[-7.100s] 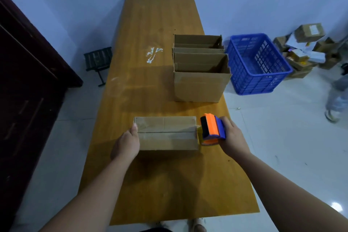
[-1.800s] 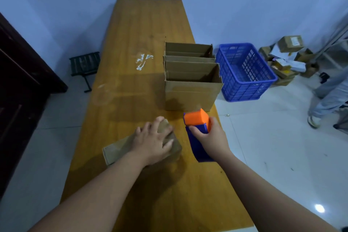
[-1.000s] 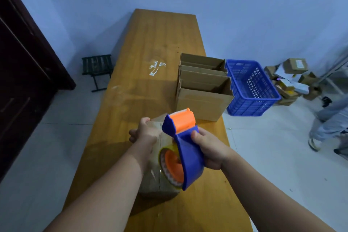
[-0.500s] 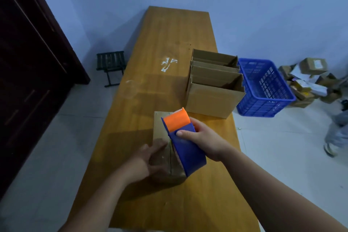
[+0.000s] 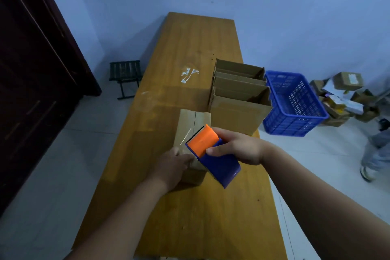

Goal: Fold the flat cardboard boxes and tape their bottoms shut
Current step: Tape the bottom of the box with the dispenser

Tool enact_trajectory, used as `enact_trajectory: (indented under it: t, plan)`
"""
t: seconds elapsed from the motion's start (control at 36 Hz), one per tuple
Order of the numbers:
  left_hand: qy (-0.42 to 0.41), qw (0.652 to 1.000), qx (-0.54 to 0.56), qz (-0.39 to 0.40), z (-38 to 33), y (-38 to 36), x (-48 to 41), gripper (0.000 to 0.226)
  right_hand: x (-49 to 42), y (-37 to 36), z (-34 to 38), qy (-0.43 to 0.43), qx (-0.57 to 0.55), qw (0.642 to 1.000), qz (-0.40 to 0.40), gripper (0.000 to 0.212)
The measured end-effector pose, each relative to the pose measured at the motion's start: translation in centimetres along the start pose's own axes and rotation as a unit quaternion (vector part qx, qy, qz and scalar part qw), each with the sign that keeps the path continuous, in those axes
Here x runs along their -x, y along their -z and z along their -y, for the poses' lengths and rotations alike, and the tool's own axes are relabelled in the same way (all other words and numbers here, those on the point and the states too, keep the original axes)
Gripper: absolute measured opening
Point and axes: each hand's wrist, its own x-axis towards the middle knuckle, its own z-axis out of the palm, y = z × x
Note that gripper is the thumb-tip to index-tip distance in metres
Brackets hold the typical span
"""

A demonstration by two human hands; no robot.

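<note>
A small cardboard box stands bottom-up on the wooden table, its flap seam running away from me. My right hand grips a blue and orange tape dispenser held over the near half of the box, toothed edge pointing forward. A strip of clear tape stretches from it along the seam. My left hand presses with straight fingers on the box's near end, on the tape's start.
Two folded open-topped boxes stand behind on the table's right side. A blue plastic crate sits on the floor to the right, with a heap of parcels beyond. A person's legs show at the far right. A small stool stands left.
The dispenser has moved forward along the box's seam, laying tape. My left hand slid up onto the near end of the box. The view shifted slightly.
</note>
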Motion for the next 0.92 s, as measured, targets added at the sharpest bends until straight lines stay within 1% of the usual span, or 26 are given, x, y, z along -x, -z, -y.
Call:
enact_trajectory:
  t: [0.06, 0.08, 0.11, 0.14, 0.17, 0.19, 0.22, 0.25, 0.28, 0.31, 0.36, 0.42, 0.44, 0.47, 0.53, 0.58, 0.61, 0.64, 0.67, 0.72, 0.75, 0.83, 0.92]
  plan:
    - [0.017, 0.999, -0.039, -0.005, -0.8, 0.1, -0.6, 0.021, -0.1, 0.3, -0.1, -0.012, 0.005, 1.000, 0.011, 0.055]
    - [0.038, 0.999, -0.018, 0.000, -0.9, 0.2, -0.8, 0.018, -0.1, 0.4, 0.0, -0.017, 0.007, 1.000, 0.016, 0.055]
    - [0.064, 0.997, 0.036, 0.016, -1.0, 0.3, -0.9, 0.015, -0.2, 0.5, 0.0, -0.019, 0.009, 1.000, 0.020, 0.056]
    - [0.088, 0.988, 0.124, 0.038, -0.9, 0.5, -1.0, 0.018, -0.2, 0.6, 0.1, -0.019, 0.013, 1.000, 0.020, 0.056]
    - [0.110, 0.965, 0.231, 0.055, -0.8, 0.7, -0.9, 0.022, -0.3, 0.7, 0.3, -0.018, 0.019, 0.999, 0.019, 0.057]
    - [0.135, 0.931, 0.334, 0.060, -0.9, 1.0, -0.9, 0.025, -0.4, 0.8, 0.5, -0.018, 0.027, 0.999, 0.020, 0.057]
    - [0.162, 0.892, 0.418, 0.053, -1.1, 1.3, -0.8, 0.024, -0.5, 0.9, 0.6, -0.019, 0.033, 0.999, 0.023, 0.057]
    - [0.188, 0.857, 0.478, 0.035, -1.1, 1.6, -0.8, 0.024, -0.5, 1.0, 0.8, -0.023, 0.037, 0.999, 0.029, 0.056]
    - [0.206, 0.832, 0.515, 0.022, -1.1, 1.8, -0.9, 0.030, -0.6, 1.1, 0.9, -0.028, 0.038, 0.998, 0.035, 0.056]
    - [0.218, 0.816, 0.535, 0.019, -0.9, 1.9, -0.9, 0.044, -0.7, 1.1, 1.0, -0.033, 0.041, 0.998, 0.040, 0.057]
    - [0.212, 0.793, 0.570, 0.042, -0.3, 1.8, -0.9, 0.074, -0.8, 1.1, 1.4, -0.048, 0.054, 0.996, 0.044, 0.059]
    - [0.176, 0.779, 0.598, 0.066, 0.5, 1.6, -1.0, 0.100, -1.1, 0.9, 1.8, -0.067, 0.077, 0.994, 0.046, 0.061]
    - [0.162, 0.778, 0.603, 0.071, 0.7, 1.6, -0.9, 0.109, -1.3, 0.8, 2.0, -0.075, 0.092, 0.992, 0.048, 0.060]
    - [0.154, 0.776, 0.607, 0.072, 0.7, 1.7, -1.0, 0.115, -1.5, 0.7, 2.2, -0.083, 0.106, 0.990, 0.048, 0.056]
    - [0.151, 0.780, 0.605, 0.053, 0.9, 1.8, -1.2, 0.118, -1.9, 0.5, 2.6, -0.094, 0.123, 0.987, 0.054, 0.046]
    - [0.155, 0.770, 0.618, 0.038, 1.0, 1.8, -1.4, 0.111, -2.3, 0.4, 2.8, -0.099, 0.124, 0.986, 0.056, 0.043]
    - [0.148, 0.765, 0.626, 0.029, 1.2, 1.8, -1.3, 0.102, -2.4, 0.4, 2.9, -0.102, 0.122, 0.986, 0.055, 0.043]
    - [0.146, 0.764, 0.629, 0.019, 1.2, 1.8, -1.2, 0.089, -2.6, 0.5, 3.1, -0.105, 0.118, 0.986, 0.053, 0.044]
    - [0.143, 0.763, 0.630, 0.007, 1.2, 1.7, -1.1, 0.067, -2.8, 0.5, 3.1, -0.108, 0.115, 0.986, 0.051, 0.044]
    - [0.143, 0.752, 0.644, -0.011, 1.0, 1.8, -0.8, 0.017, -3.2, 0.5, 3.2, -0.109, 0.113, 0.987, 0.045, 0.045]
    - [0.152, 0.745, 0.649, -0.013, 1.0, 1.8, -0.7, 0.004, -3.4, 0.4, 3.3, -0.108, 0.115, 0.987, 0.042, 0.045]
    - [0.192, 0.740, 0.645, -0.009, 0.9, 1.6, -0.8, 0.016, -3.8, 0.3, 3.3, -0.108, 0.139, 0.984, 0.029, 0.044]
    - [0.247, 0.744, 0.620, -0.018, 0.7, 1.7, -0.9, 0.019, -3.8, 0.3, 3.3, -0.103, 0.157, 0.982, 0.009, 0.043]
